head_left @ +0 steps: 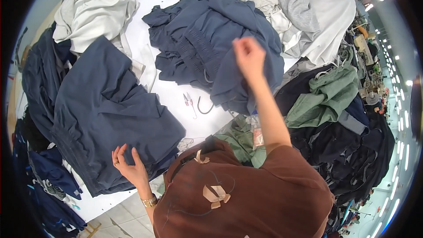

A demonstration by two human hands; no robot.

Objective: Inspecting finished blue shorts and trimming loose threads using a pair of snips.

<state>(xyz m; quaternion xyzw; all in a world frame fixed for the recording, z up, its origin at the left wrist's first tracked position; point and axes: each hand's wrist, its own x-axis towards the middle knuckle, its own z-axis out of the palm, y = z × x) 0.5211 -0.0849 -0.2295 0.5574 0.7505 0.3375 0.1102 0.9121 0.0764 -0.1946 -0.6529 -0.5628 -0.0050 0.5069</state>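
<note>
My left hand point(130, 165) is open, fingers spread, at the near edge of a flat stack of dark blue-grey shorts point(105, 105) with an elastic waistband. Nothing shows between its fingers. Farther off, my right hand point(250, 59) is over a loose heap of the same dark blue-grey garments point(211, 31). Its fingers look curled but are smeared by motion, so whether they grip cloth is unclear. Between stack and heap lie small thread snips point(189, 100) with red on them and a short dark cord point(201, 107), both on the white table point(207, 125).
White cloth point(94, 9) is bundled at the far left; grey and white fabric point(304, 9) covers the far right. Green cloth point(328, 92) and black garments point(352, 150) are piled at right. Navy garments point(53, 172) hang at left. Tiled floor point(121, 220) shows below.
</note>
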